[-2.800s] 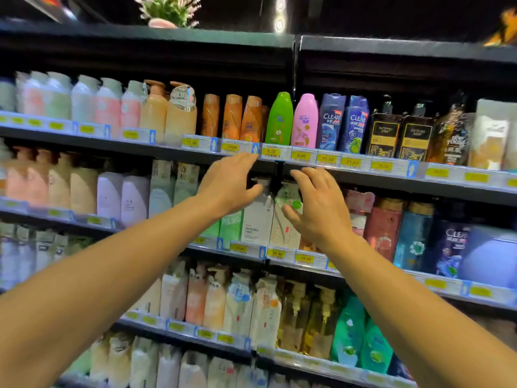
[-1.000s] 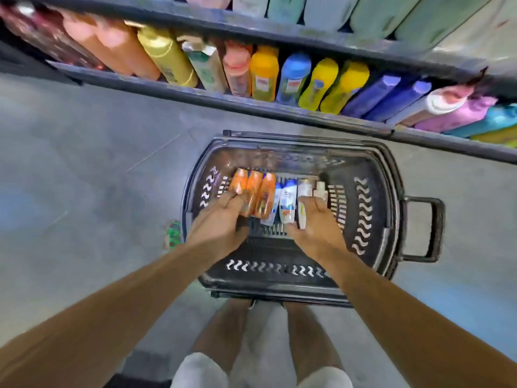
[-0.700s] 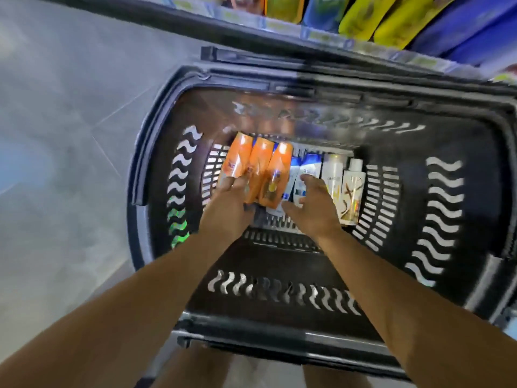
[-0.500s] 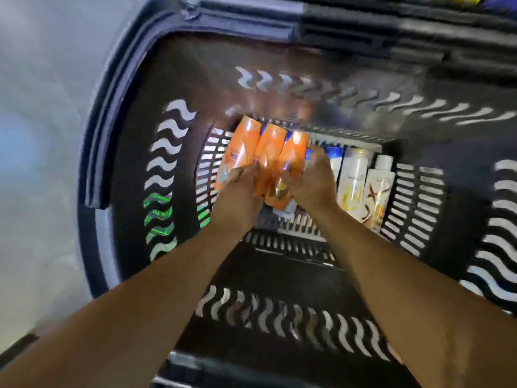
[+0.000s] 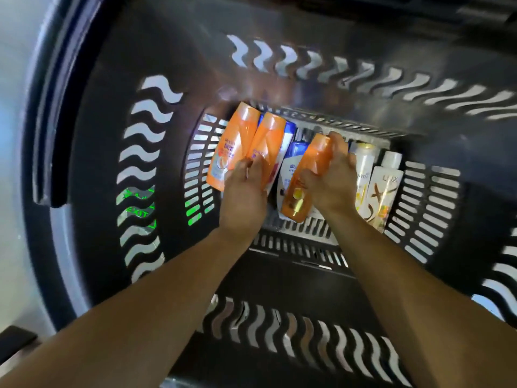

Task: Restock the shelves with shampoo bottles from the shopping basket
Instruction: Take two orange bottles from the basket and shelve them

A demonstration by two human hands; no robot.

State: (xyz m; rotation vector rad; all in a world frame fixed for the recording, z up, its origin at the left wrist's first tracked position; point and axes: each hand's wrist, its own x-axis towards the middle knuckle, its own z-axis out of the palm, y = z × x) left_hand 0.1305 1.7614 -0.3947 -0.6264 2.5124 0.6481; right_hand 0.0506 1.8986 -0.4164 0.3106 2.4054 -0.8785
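Both bare forearms reach down into a dark plastic shopping basket (image 5: 92, 169) with wavy cutouts along its walls. The left hand (image 5: 243, 197) sits on the lower ends of two orange shampoo bottles (image 5: 251, 147) lying side by side at the left of the basket floor, fingers curled onto the bottom of the nearer one, but honestly I can't tell if it's really gripping or just resting there. The right hand (image 5: 333, 180) is wrapped around a third orange bottle (image 5: 306, 177), fingers closed over its upper half near the cap, and that one is tilted up above the rest. Under it lies a blue and white bottle (image 5: 291, 163). Just to the right are two white and gold bottles (image 5: 377, 189), one reading LUX.
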